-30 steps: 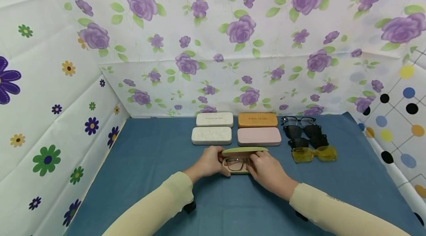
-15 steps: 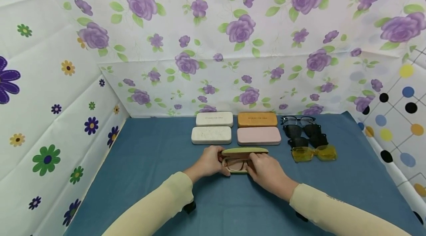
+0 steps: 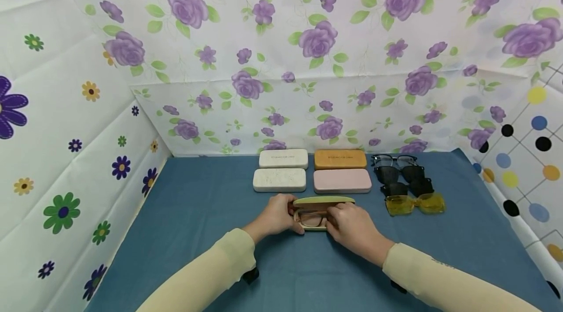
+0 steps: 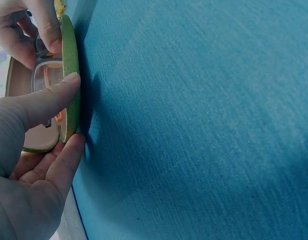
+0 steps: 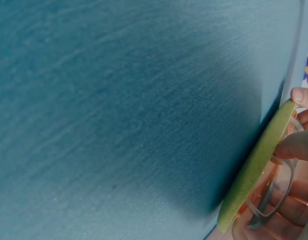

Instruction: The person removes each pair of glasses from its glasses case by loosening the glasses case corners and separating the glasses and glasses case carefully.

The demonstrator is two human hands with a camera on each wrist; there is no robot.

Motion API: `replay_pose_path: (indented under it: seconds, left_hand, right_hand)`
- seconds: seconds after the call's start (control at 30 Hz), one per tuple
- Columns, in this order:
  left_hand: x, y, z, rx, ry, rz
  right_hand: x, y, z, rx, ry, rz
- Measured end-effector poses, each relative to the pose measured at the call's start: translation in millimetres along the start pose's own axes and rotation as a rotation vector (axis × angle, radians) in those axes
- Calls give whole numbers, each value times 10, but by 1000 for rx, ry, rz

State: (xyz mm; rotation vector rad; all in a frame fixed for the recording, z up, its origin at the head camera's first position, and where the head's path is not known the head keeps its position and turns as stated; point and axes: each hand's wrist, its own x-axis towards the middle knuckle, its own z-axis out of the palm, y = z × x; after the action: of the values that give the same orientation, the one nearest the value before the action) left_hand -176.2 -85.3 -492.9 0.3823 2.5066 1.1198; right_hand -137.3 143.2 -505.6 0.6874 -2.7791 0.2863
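A green eyeglass case [image 3: 323, 200] lies partly open on the blue cloth, its lid raised at the back and its inside pinkish. Clear-lensed glasses [image 4: 33, 75] with a greyish frame are in it. At the case's left end, my left hand [image 3: 278, 214] grips it, the thumb over the front rim in the left wrist view. My right hand [image 3: 354, 224] reaches into the right end and pinches the glasses between thumb and fingers. In the right wrist view the green front wall [image 5: 254, 172] hides part of the glasses.
Behind stand a white case [image 3: 283, 158], a speckled cream case [image 3: 279, 180], an orange case [image 3: 340, 159] and a pink case [image 3: 342, 181]. To the right lie clear glasses [image 3: 394, 160], dark sunglasses [image 3: 399, 174] in two pairs, and yellow-lensed glasses [image 3: 415, 204]. Patterned sheets [image 3: 281, 57] surround the cloth.
The glasses have tilted and settled slightly lower inside the green case. Both hands keep nearly the same places.
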Motion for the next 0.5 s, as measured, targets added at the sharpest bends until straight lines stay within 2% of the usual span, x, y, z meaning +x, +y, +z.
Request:
replay_pose_path:
  seconds: [0.1, 0.3, 0.5]
  left_hand:
    - [-2, 1, 4, 2, 0, -2]
    - [-5, -4, 6, -2, 3, 2]
    - [2, -20, 11, -9, -3, 7]
  right_hand:
    - [-16, 0, 1, -14, 9, -14]
    - [-32, -5, -23, -52, 47, -97]
    - [-46, 10, -93, -50, 87, -96]
